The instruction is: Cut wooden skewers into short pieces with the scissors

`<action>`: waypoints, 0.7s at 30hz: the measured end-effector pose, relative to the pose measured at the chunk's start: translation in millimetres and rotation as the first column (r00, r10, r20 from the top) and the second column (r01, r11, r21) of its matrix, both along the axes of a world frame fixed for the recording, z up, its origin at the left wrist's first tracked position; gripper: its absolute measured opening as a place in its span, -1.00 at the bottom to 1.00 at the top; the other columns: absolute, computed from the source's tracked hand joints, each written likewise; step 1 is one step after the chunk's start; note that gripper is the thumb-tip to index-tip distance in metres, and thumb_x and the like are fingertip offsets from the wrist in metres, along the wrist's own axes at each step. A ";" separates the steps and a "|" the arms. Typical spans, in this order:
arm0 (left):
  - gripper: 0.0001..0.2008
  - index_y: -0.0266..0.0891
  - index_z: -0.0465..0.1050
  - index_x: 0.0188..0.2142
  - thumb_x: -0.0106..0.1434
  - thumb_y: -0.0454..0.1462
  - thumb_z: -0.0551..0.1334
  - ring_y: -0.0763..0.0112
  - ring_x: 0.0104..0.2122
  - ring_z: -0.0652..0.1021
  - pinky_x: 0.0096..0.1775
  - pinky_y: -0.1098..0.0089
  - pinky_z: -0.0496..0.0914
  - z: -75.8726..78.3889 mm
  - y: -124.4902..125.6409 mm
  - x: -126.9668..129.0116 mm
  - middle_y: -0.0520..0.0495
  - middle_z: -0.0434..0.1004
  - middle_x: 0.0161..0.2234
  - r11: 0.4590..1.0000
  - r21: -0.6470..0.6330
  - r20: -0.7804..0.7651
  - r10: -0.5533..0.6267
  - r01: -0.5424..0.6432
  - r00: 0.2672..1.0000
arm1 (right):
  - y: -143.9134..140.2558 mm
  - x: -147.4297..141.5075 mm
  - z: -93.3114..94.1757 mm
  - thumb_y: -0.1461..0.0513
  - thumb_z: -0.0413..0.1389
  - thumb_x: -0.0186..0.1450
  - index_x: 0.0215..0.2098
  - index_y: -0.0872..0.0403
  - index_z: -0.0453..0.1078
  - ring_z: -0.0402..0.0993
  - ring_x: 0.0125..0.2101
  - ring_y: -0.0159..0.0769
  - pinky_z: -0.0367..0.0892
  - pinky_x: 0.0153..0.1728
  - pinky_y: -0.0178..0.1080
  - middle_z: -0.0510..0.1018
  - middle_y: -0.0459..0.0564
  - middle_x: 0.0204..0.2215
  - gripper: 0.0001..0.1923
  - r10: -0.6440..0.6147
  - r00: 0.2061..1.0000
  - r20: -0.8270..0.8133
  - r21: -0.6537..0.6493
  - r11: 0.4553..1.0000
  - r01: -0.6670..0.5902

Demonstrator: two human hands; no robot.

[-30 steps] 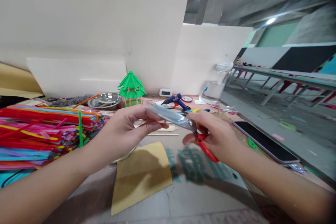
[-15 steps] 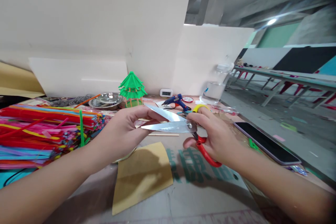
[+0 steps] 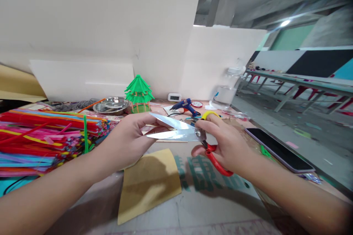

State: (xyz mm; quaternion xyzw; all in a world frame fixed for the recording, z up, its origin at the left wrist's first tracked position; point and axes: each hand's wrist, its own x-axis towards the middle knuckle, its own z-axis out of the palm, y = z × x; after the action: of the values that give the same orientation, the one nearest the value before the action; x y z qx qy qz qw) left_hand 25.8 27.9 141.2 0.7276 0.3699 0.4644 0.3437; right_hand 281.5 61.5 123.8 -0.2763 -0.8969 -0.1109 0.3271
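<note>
My right hand (image 3: pixel 224 143) grips a pair of scissors (image 3: pixel 176 132) with one red and one yellow handle loop. The two steel blades stand apart and point left. My left hand (image 3: pixel 129 139) is at the blade tips, thumb and fingers pinched close together beside them. Whether those fingers hold anything is hidden. Both hands hover above the table (image 3: pixel 209 205), over a brown paper sheet (image 3: pixel 149 183).
A thick pile of coloured sticks (image 3: pixel 41 136) fills the left side. Behind it stand a metal bowl (image 3: pixel 111 105), a green tiered model (image 3: pixel 138 93), a blue glue gun (image 3: pixel 186 105) and a clear bottle (image 3: pixel 227 88). A phone (image 3: pixel 278 148) lies at the right edge.
The scissor blades, shut a second ago, have swung apart, then narrowed slightly. My left hand has stayed at the blade tips.
</note>
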 end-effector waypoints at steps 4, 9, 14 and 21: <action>-0.80 -0.07 0.66 -0.28 0.21 -0.36 0.27 0.30 -0.24 0.65 -0.13 0.32 0.55 3.4 0.4 -0.3 0.02 0.69 -0.30 0.993 0.110 -0.096 0.060 -0.050 0.994 | -0.8 0.3 0.5 -0.11 0.07 0.39 -0.22 0.06 0.37 0.33 -0.44 -0.25 0.22 -0.47 -0.25 0.43 -0.01 -0.41 -0.59 -0.009 1.000 0.006 0.014 1.000 0.009; -0.83 -0.10 0.65 -0.25 0.25 -0.33 0.26 0.31 -0.21 0.64 -0.12 0.35 0.54 2.5 1.7 -1.3 0.00 0.69 -0.25 0.987 0.162 -0.101 0.038 -0.022 0.994 | 0.2 1.0 -1.7 -0.06 0.14 0.36 -0.15 0.03 0.36 0.35 -0.44 -0.24 0.25 -0.44 -0.25 0.46 -0.03 -0.39 -0.65 0.005 1.000 -0.019 -0.028 1.000 -0.006; -0.73 -0.11 0.65 -0.25 0.18 -0.46 0.24 0.33 -0.09 0.64 0.07 0.30 0.50 -0.3 -0.1 -1.9 0.04 0.69 -0.17 0.999 -0.008 0.031 -0.047 0.047 0.998 | 2.4 1.4 -3.3 -0.17 0.09 0.34 -0.08 0.08 0.36 0.35 -0.38 -0.17 0.25 -0.44 -0.23 0.42 0.04 -0.35 -0.49 -0.012 1.000 -0.025 0.026 1.000 0.012; -0.66 -0.14 0.67 -0.23 0.14 -0.50 0.21 0.32 -0.06 0.64 0.13 0.25 0.47 0.4 0.7 -0.3 0.06 0.70 -0.13 0.996 -0.030 0.086 -0.076 0.078 0.993 | 2.1 2.0 -1.9 -0.19 0.02 0.36 -0.09 0.12 0.36 0.31 -0.42 -0.22 0.22 -0.47 -0.25 0.38 0.01 -0.39 -0.45 -0.026 1.000 0.008 0.080 0.997 0.025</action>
State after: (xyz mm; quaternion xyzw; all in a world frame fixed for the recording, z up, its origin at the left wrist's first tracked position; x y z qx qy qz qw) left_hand 25.5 28.6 141.6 0.7150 0.3342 0.4752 0.3888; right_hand 283.5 63.6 122.0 -0.2739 -0.8897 -0.1520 0.3322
